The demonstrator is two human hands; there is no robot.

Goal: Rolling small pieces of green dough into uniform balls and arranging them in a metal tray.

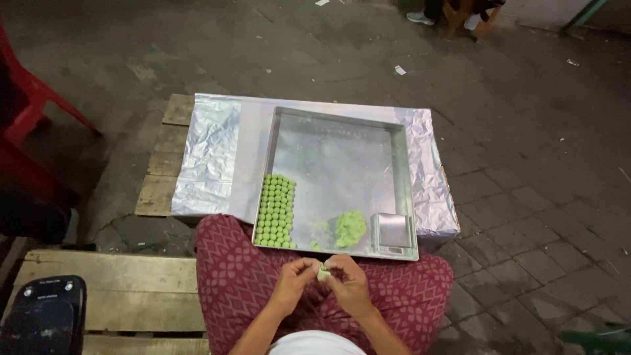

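Both hands (323,276) pinch one green dough piece (323,271).

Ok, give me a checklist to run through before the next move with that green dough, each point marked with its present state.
1. Piece of green dough held between both hands: ok; the left hand and right hand pinch it together above the lap.
2. Piece shaped round: cannot tell; the fingers hide most of it.
3. Free room in the metal tray beside the rows of green balls: ok; the middle and far part are bare.
4. Dough left to work from: ok; a green lump lies near the tray's front edge.
5. Small scale within reach: ok; it sits in the tray's near right corner.
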